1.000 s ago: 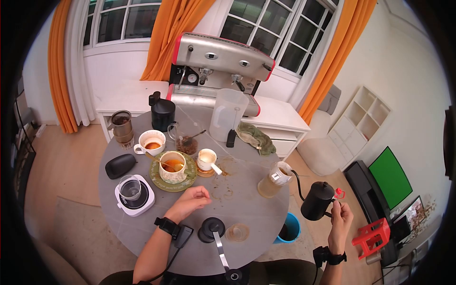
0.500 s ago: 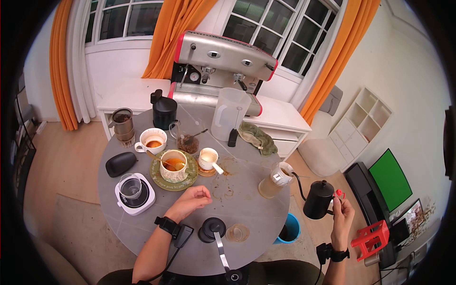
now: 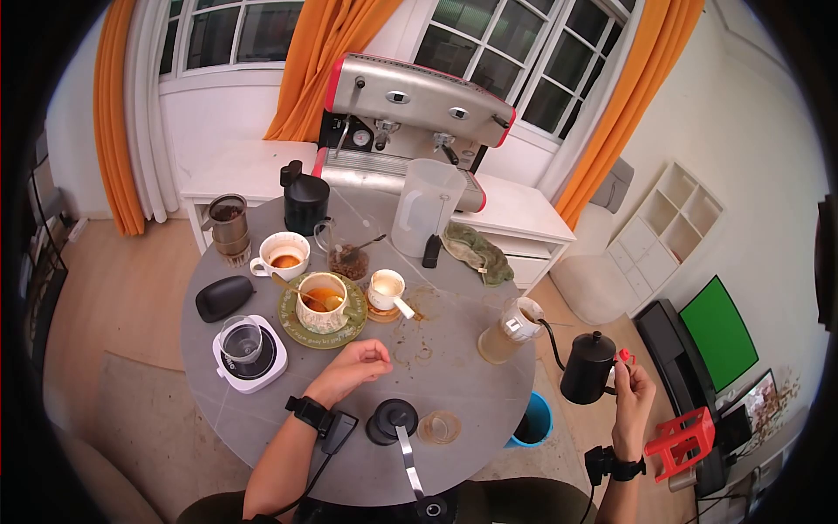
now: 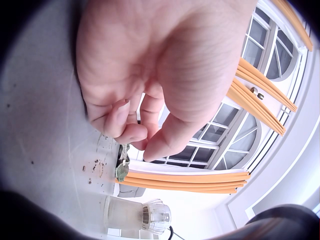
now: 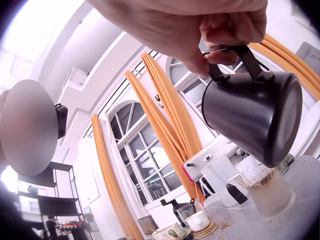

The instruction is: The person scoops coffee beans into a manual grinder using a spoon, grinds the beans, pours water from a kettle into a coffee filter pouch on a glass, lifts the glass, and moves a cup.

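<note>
Head view: the right hand [image 3: 633, 403] grips the black metal gooseneck kettle [image 3: 588, 370] beyond the right edge of the round grey table [image 3: 463, 375], its spout at the glass carafe with dripper [image 3: 500, 341]; lettering follows the green plate's [image 3: 299, 333] rim. Left wrist view: the left hand [image 4: 150, 65] is empty, fingers loosely curled. Right wrist view: fingers hold the tilted kettle's handle.

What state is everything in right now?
kettle: lid on, held off the table
right hand: gripping kettle handle
left hand: holding nothing, fingers loosely curled
dripper: on carafe, kettle spout at it
carafe: upright
cup: on plate, amber liquid and spoon inside
mug: upright, brown liquid at bottom
scale: glass on top, readout illegible
grinder: upright, crank attached
table: stained
TV: on, green
</note>
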Available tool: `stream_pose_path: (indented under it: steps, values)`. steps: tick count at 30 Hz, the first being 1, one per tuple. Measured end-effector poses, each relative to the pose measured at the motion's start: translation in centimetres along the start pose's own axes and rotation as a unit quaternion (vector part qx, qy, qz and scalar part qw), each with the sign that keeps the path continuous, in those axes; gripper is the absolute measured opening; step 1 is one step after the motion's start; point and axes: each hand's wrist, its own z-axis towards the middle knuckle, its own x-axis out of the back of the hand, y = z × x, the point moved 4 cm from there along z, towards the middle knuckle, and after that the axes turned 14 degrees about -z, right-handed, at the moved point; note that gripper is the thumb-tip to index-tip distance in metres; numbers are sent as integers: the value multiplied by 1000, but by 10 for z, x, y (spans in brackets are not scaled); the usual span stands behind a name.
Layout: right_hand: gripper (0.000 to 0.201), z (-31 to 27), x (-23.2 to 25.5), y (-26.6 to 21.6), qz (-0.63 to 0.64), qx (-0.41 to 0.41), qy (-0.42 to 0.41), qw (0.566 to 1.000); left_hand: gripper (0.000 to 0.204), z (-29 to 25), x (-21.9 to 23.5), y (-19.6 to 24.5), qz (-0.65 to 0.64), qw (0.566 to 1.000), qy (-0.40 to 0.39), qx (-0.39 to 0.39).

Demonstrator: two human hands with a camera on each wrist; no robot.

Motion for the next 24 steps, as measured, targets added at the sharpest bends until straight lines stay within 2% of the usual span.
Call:
stream_pose_path:
  steps: [9, 12, 14, 15, 18, 21, 24]
  values:
    - [27, 0, -4, 0, -14, 7, 1, 1000, 11, 0, -3, 2, -7, 1000, 5, -14]
    - [28, -5, -7, 2, 21, -9, -6, 1000, 10, -1, 0, 2, -3, 1000, -4, -9]
    - [29, -13, -12, 3, 82, -60, 12, 995, 10, 1, -1, 1, 2, 1000, -3, -11]
    - [29, -17, -15, 8, 81, -60, 10, 995, 10, 1, 0, 1, 1, 1000, -2, -11]
    - [27, -28, -34, 28, 231, -54, 0, 972, 10, 1, 0, 1, -6, 1000, -11, -5]
    - [26, -38, -51, 29, 275, -43, 0, 961, 10, -1, -2, 3, 12, 1000, 11, -6]
    - [27, -50, -70, 31, 294, -41, -40, 954, 11, -1, -4, 4, -12, 1000, 4, -5]
